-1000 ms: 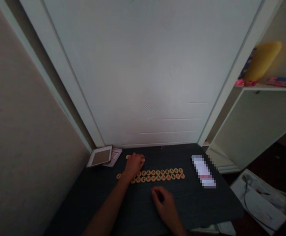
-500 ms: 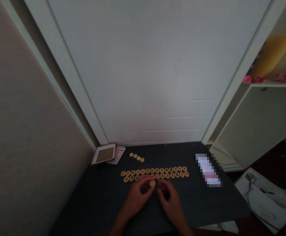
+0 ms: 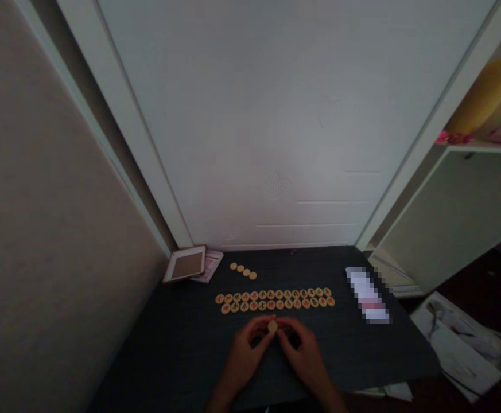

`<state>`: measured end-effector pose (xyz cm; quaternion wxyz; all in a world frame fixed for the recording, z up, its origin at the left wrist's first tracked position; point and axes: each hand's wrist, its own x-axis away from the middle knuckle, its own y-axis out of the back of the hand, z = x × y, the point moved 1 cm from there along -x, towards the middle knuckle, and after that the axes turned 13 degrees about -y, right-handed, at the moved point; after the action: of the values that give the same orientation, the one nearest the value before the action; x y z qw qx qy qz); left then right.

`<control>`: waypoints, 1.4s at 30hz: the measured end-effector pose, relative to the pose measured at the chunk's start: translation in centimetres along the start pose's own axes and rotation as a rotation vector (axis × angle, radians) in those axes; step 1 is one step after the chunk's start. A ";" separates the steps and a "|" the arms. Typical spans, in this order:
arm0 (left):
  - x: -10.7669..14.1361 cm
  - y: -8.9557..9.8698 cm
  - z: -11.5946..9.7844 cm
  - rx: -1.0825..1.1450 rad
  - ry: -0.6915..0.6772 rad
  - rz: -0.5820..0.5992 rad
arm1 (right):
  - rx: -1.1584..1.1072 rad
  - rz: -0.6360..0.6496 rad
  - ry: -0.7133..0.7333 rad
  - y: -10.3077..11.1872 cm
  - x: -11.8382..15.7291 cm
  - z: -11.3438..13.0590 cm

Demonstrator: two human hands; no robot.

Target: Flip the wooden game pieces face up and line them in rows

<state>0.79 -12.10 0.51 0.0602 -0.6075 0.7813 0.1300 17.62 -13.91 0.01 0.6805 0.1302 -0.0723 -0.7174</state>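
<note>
A round wooden xiangqi piece (image 3: 272, 326), its plain side toward me, is held up between my hands just in front of the rows. My left hand (image 3: 247, 351) pinches it from the left with thumb and fingers. From the other side, my right hand (image 3: 305, 351) closes thumb and fingertips on its right edge. Beyond them, two long rows of xiangqi pieces lie face up with red and black characters: a far row (image 3: 271, 295) and a near row (image 3: 279, 305). Several pieces showing blank faces (image 3: 247, 272) form a short slanting line farther back.
The dark table (image 3: 181, 350) meets a white panel (image 3: 276, 126) at its back edge. A framed board (image 3: 186, 265) overlaps a pink-and-white card (image 3: 212, 266) at back left. A pixelated pale object (image 3: 367, 295) lies on the right. White boxes (image 3: 465, 344) stand beyond the right edge.
My right hand has come in to touch the piece, which only my left hand held before. Both hands have drawn back slightly from the near row, and the view has shifted a little.
</note>
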 end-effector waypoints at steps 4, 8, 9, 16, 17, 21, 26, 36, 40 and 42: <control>0.0 0.0 0.1 -0.023 -0.022 -0.003 | -0.006 0.044 0.050 0.0 0.0 0.1; 0.1 0.0 0.3 -0.071 -0.031 0.015 | 0.009 0.080 0.072 -0.1 0.0 0.0; 0.1 0.0 0.3 -0.094 -0.035 0.020 | 0.022 0.080 0.056 -0.1 0.0 -0.1; 0.3 -0.3 0.4 -0.144 -0.033 0.022 | 0.073 0.041 -0.033 -0.3 0.1 -1.0; 0.3 -0.3 0.4 -0.141 -0.030 0.016 | 0.076 0.037 -0.035 -0.3 0.2 -1.1; 0.2 -0.4 0.3 -0.129 -0.018 -0.012 | 0.098 0.034 -0.027 -0.4 0.3 -1.1; 0.2 -0.5 0.1 -0.108 -0.023 -0.037 | 0.111 0.016 0.024 -0.4 0.2 -0.9; 0.0 -0.5 -1.0 0.026 0.032 -0.022 | 0.057 0.020 0.040 0.0 0.0 -0.2; 0.0 -0.4 -1.1 0.051 0.032 0.042 | 0.012 0.045 0.019 0.2 -0.1 -0.2; 0.1 -0.3 -0.9 0.044 0.022 0.053 | -0.011 0.049 0.009 0.2 -0.1 -0.2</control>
<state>1.13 -12.49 1.31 0.0615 -0.5867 0.8002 0.1077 17.90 -13.82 -0.13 0.6988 0.1279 -0.0683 -0.7004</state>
